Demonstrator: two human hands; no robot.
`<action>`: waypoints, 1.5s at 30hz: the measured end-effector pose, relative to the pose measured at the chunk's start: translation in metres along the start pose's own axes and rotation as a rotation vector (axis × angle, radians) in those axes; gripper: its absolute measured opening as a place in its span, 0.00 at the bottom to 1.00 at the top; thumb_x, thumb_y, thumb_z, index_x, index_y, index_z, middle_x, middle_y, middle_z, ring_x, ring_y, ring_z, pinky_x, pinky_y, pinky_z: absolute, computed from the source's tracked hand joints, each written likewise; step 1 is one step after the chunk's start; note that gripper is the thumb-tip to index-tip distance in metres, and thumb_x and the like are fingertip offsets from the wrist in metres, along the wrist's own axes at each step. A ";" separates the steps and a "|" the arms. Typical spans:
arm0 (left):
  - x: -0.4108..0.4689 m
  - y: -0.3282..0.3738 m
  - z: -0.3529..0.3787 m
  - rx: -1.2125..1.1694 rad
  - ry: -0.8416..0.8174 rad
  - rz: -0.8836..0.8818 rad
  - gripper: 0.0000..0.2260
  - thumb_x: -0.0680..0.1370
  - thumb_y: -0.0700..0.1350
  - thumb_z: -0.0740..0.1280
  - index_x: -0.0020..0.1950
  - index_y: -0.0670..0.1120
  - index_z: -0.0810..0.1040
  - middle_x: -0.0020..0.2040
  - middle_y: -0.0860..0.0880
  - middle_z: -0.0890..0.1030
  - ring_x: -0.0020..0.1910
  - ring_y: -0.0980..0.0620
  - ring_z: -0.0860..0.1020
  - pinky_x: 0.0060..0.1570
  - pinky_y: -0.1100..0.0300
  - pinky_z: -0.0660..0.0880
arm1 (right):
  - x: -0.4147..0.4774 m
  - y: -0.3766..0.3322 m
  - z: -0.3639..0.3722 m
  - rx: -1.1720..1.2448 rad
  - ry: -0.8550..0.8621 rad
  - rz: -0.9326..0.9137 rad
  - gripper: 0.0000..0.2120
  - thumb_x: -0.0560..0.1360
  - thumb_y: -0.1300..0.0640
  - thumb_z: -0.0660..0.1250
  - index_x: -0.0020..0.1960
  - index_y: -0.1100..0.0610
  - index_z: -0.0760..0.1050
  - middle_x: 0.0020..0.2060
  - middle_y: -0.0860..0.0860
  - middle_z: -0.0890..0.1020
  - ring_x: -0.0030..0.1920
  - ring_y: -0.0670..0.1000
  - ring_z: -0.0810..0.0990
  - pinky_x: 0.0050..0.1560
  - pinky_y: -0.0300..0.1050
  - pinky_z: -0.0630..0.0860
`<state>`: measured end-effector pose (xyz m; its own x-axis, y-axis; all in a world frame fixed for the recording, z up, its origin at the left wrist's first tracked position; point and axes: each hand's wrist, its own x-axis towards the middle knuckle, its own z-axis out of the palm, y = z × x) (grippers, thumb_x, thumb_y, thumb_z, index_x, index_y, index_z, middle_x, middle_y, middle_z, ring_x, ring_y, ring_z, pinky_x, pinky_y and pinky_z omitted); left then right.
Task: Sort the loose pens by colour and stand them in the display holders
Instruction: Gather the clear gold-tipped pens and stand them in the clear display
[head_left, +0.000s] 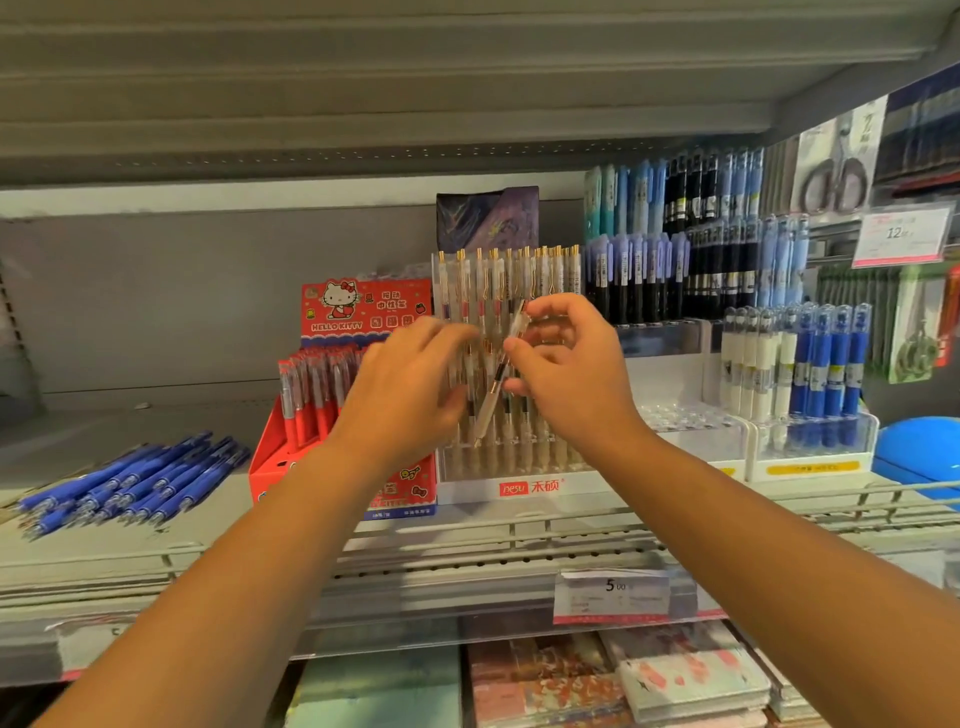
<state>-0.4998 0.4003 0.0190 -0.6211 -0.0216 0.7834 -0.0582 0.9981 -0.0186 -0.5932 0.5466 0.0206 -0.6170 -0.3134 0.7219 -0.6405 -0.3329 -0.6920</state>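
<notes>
Right hand (569, 366) pinching tilted clear pen (491, 400), left hand (408, 387) relaxed, empty, just beside it, display holder (566, 467) behind

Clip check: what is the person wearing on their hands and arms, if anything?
Nothing visible. The left hand and right hand are gloveless, no rings showing, though the left is motion-blurred. The left forearm and right forearm are bare to the frame's edge: no sleeves, watch or bracelets.
</notes>
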 end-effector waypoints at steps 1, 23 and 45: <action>0.005 -0.006 -0.001 0.029 -0.057 -0.012 0.25 0.75 0.45 0.71 0.72 0.52 0.69 0.69 0.51 0.72 0.68 0.48 0.70 0.65 0.42 0.70 | 0.000 0.002 0.002 0.001 0.002 -0.009 0.13 0.75 0.64 0.71 0.51 0.48 0.73 0.42 0.48 0.79 0.40 0.48 0.83 0.37 0.48 0.84; 0.013 -0.040 0.008 -0.001 -0.130 0.077 0.29 0.72 0.47 0.76 0.72 0.48 0.73 0.67 0.48 0.78 0.65 0.46 0.76 0.62 0.52 0.72 | 0.011 0.028 0.035 -0.287 -0.235 0.010 0.10 0.74 0.61 0.72 0.52 0.51 0.75 0.40 0.48 0.80 0.40 0.50 0.83 0.45 0.52 0.83; -0.021 -0.036 -0.016 -0.086 -0.112 -0.146 0.25 0.76 0.45 0.70 0.71 0.56 0.69 0.69 0.56 0.73 0.71 0.52 0.67 0.70 0.48 0.55 | -0.006 0.028 0.022 -0.320 -0.195 -0.091 0.19 0.75 0.57 0.70 0.65 0.47 0.74 0.47 0.46 0.79 0.44 0.44 0.78 0.47 0.39 0.78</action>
<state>-0.4723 0.3662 0.0135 -0.6940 -0.1681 0.7001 -0.0898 0.9850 0.1475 -0.5974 0.5193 -0.0028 -0.4724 -0.4691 0.7462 -0.8178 -0.0825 -0.5696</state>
